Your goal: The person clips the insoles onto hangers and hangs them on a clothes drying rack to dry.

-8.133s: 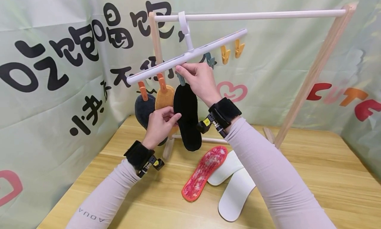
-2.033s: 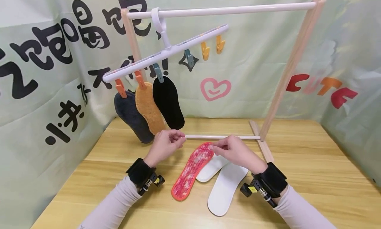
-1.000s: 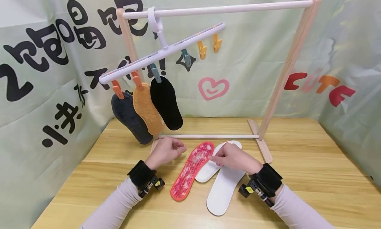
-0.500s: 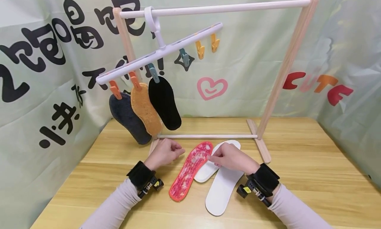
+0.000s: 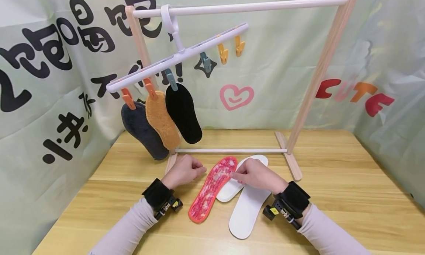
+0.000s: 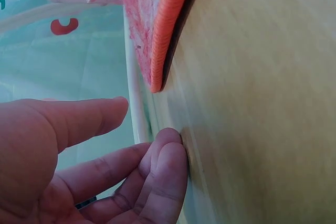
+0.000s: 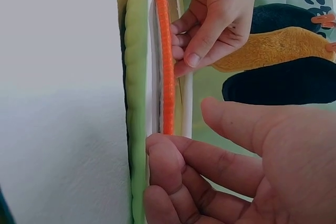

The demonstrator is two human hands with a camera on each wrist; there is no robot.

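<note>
In the head view my left hand (image 5: 185, 170) is low over the table, left of a red insole (image 5: 212, 190) with an orange-red edge. Its fingers are loosely curled and the thumb stands apart, with nothing between them in the left wrist view. My right hand (image 5: 262, 177) is over two white insoles (image 5: 245, 215), one overlapping the other. Its thumb is apart from the fingers; the fingertips (image 7: 165, 163) are by a green insole edge (image 7: 136, 77), contact unclear. Dark grey (image 5: 142, 128), yellow-brown (image 5: 162, 118) and black (image 5: 184, 115) insoles hang from clips on a white hanger (image 5: 199, 48).
The hanger hooks over the top bar (image 5: 252, 6) of a wooden-legged rack, tilted up to the right. A blue-grey clip (image 5: 206, 62) and two yellow clips (image 5: 223, 54) on it hold nothing. A lower bar (image 5: 232, 150) runs behind the loose insoles. Printed cloth encloses the table.
Earlier, my right hand was at the clip above the black insole and my left beside that insole. Both hands have since come down to the table; over the last second they barely move.
</note>
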